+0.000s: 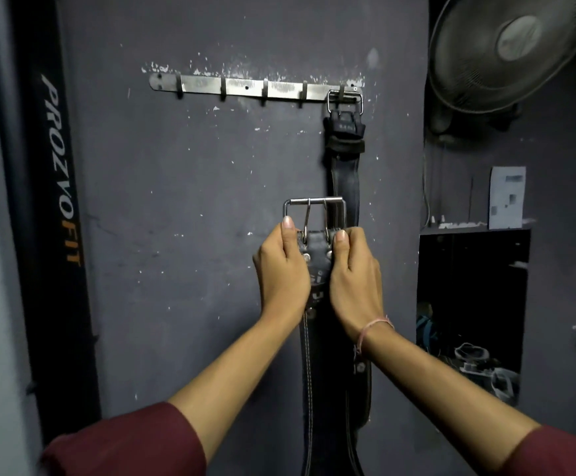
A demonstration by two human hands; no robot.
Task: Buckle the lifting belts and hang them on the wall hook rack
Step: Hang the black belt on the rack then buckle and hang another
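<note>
Lifting belt (318,264), of black leather with pale stitching, is held upright against the dark wall (176,201), below the right part of the hook rack (245,88) and well apart from it. Its steel buckle (314,214) stands at the top, a rectangular frame with two prongs reaching up to the upper bar. The belt's length hangs straight down between the forearms and leaves the view at the bottom edge.

The left hand (281,269) grips the belt's left edge just under the buckle. Its fingers are clamped round the leather, and its thumb (288,224) lies up along the left side of the frame. The right hand (357,280) grips the right edge at the same height, fingers curled round behind and thumb (340,237) pressed on the front beside the right prong. A pink thread band (373,328) circles the right wrist.

A second belt (345,173) hangs from the rack's rightmost hook by its own buckle (345,97). Its lower part passes just behind the held buckle. The rack's other four hooks are bare.

Left of the rack stands a black post (53,201) lettered PROZVOFIT. To the rack's right are a fan (516,53) and, lower, a dark recess (472,304).
</note>
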